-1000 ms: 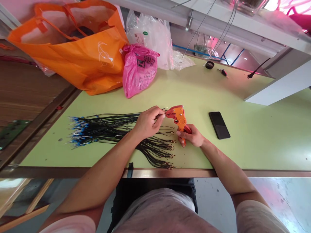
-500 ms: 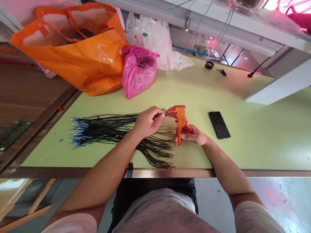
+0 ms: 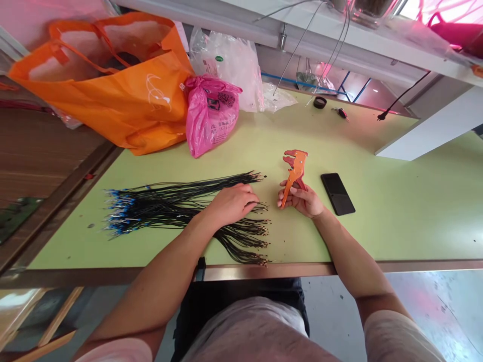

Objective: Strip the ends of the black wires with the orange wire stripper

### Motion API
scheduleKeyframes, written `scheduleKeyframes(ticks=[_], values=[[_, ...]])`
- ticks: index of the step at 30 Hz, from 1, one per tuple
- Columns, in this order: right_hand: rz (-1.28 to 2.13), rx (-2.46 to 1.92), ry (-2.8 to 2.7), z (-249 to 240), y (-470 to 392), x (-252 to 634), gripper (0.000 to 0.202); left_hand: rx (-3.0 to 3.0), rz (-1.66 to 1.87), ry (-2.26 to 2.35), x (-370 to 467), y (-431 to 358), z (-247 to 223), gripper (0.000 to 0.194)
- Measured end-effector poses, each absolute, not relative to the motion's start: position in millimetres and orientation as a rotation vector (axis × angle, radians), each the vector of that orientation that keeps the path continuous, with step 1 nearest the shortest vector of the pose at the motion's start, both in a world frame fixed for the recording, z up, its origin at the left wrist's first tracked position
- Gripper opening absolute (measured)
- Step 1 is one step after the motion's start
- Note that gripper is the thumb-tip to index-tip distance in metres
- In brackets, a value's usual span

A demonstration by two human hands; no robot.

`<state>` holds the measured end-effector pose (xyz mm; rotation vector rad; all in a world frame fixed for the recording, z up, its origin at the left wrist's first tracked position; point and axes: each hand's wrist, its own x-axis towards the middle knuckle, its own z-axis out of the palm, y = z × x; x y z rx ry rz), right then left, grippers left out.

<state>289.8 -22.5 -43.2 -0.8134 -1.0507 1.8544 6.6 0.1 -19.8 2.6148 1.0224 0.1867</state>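
My left hand (image 3: 234, 203) lies over the middle of a spread of thin black wires (image 3: 171, 205), thumb and fingers pinched together at their right-hand ends. How many wires are in the pinch is hidden. Copper tips show on the right ends, and blue and silvery ends are bunched at the left. Wrapped round the handles of an orange and red wire stripper (image 3: 295, 173), my right hand (image 3: 307, 200) holds it upright, jaws pointing left. Those jaws are apart, with nothing between them. A group of wires (image 3: 245, 177) lies beyond my left hand.
Right of my right hand lies a black phone (image 3: 338, 194). An orange bag (image 3: 151, 105), a pink plastic bag (image 3: 212, 118) and clear plastic (image 3: 230, 60) stand at the back left. A black tape roll (image 3: 320, 102) and a white shelf support (image 3: 426, 128) are at the back right.
My left hand has moved down from the stripper's jaws to the middle wires. The stripper has moved right and slightly up, away from the wire it met earlier.
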Motion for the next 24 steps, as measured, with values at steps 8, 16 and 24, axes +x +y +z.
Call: scheduleKeyframes(ticks=[8,16,24], values=[[1.865,-0.810,-1.099,-41,-23,288,0.042,2.274,0.175,0.929,-3,3,-14,0.038],[1.875,-0.828,-1.105,-40,-23,288,0.041,2.262,0.475,1.355,-16,18,-15,0.031],[1.886,-0.839,-1.092,-40,-22,288,0.041,2.425,0.249,1.640,-19,23,-16,0.023]])
